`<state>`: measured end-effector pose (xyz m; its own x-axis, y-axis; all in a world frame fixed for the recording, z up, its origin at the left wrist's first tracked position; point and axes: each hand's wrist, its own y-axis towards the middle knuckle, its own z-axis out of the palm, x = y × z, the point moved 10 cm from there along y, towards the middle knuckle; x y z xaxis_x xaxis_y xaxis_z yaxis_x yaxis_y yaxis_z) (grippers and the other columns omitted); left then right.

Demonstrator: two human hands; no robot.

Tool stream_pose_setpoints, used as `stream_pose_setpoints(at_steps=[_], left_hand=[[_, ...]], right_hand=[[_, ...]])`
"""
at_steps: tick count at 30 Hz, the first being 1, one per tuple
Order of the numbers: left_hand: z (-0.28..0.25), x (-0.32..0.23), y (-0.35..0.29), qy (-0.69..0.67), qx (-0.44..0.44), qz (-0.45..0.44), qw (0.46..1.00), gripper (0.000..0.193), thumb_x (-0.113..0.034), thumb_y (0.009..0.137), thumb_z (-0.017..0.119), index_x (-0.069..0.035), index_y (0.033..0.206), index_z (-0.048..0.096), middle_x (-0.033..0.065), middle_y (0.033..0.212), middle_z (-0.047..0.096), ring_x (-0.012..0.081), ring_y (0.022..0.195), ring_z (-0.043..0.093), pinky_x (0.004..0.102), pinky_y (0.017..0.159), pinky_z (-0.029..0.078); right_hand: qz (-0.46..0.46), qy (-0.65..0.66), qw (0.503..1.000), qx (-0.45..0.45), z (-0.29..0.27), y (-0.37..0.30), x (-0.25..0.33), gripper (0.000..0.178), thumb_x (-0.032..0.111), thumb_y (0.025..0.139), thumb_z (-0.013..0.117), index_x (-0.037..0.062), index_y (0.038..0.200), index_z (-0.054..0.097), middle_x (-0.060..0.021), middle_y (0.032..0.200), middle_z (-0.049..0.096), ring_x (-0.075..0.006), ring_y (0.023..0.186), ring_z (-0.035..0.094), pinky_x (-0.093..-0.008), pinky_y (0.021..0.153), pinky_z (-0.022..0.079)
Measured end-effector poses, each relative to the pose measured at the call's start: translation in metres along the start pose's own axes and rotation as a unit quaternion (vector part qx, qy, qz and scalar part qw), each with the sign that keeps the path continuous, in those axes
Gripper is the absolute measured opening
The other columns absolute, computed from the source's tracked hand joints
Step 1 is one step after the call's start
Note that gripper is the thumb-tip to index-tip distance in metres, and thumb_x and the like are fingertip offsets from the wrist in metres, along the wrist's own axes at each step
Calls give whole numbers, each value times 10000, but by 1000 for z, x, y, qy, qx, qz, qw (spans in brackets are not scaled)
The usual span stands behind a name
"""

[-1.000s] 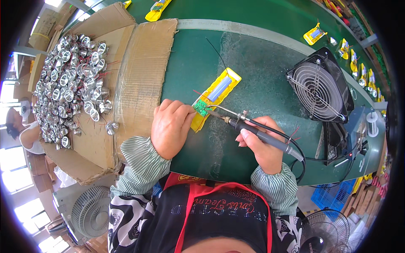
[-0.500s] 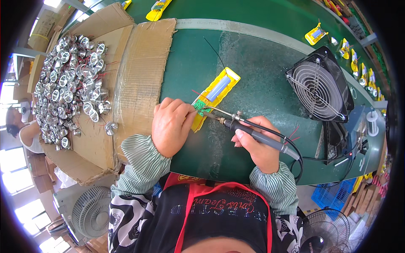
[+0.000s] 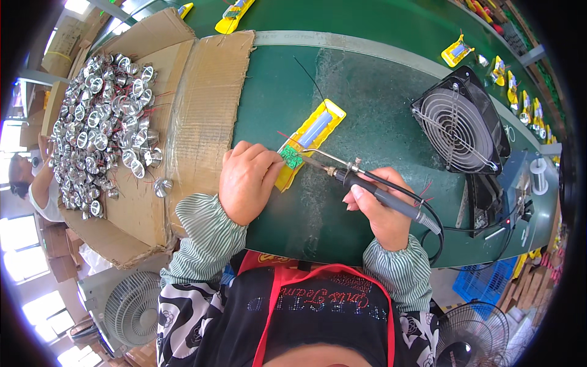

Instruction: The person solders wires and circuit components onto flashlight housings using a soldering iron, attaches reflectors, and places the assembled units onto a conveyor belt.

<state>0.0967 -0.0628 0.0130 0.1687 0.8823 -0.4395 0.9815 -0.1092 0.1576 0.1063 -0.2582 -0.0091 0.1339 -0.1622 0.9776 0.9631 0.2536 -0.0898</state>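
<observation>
Yellow elongated plastic shell (image 3: 324, 133) is on the green bench top (image 3: 275, 92), in front of the person, between the 2 hands. Long axis runs diagonal: near end toward the person and left, far end away and right. Open side up. Blue cylindrical battery cell (image 3: 315, 129) sits in the far half, axis parallel to the shell. Green circuit board (image 3: 290, 158) is at the near half. 1 thin black wire (image 3: 310, 74) runs off the far end, away and left.

Left hand (image 3: 247, 183): fingers bunched, tips at the board's left edge; can't tell if pinching or only pressing. Right hand (image 3: 384, 214): thumb and fingers closed around a grey-and-black pen-shaped soldering iron (image 3: 391, 200), tip aimed left and away, at the board's right side. Contact unclear. Bent metal tube (image 3: 333, 161) runs alongside, end at the board.

Corrugated brown cardboard box (image 3: 208, 104) with silver reflector cups (image 3: 101, 128) at left; black square fan (image 3: 455, 128) at right.
</observation>
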Motion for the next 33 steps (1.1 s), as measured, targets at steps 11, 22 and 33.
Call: stream_pose_setpoints(at_steps=[11, 22, 33], left_hand=[[-5, -4, -1, -11, 10, 32, 999, 81, -91, 766, 630, -24, 811, 638, 86, 767, 589, 271, 750, 522, 369, 703, 423], [-28, -7, 3, -37, 80, 31, 996, 257, -130, 711, 711, -19, 925, 624, 97, 831, 627, 269, 824, 566, 359, 745, 443], [-3, -14, -20, -82, 73, 70, 991, 193, -76, 707, 700, -23, 878, 628, 112, 827, 623, 274, 782, 556, 357, 718, 447]], right_hand=[[-4, 1, 999, -37, -21, -8, 6, 155, -9, 814, 614, -57, 933, 526, -132, 772, 640, -148, 675, 640, -255, 584, 540], [-5, 5, 998, -56, -30, -15, 9, 145, -27, 812, 606, -56, 931, 529, -131, 762, 640, -146, 667, 638, -254, 589, 544], [-8, -6, 1000, -28, -17, -13, 7, 132, -19, 810, 611, -56, 905, 528, -130, 756, 641, -139, 660, 635, -250, 561, 532]])
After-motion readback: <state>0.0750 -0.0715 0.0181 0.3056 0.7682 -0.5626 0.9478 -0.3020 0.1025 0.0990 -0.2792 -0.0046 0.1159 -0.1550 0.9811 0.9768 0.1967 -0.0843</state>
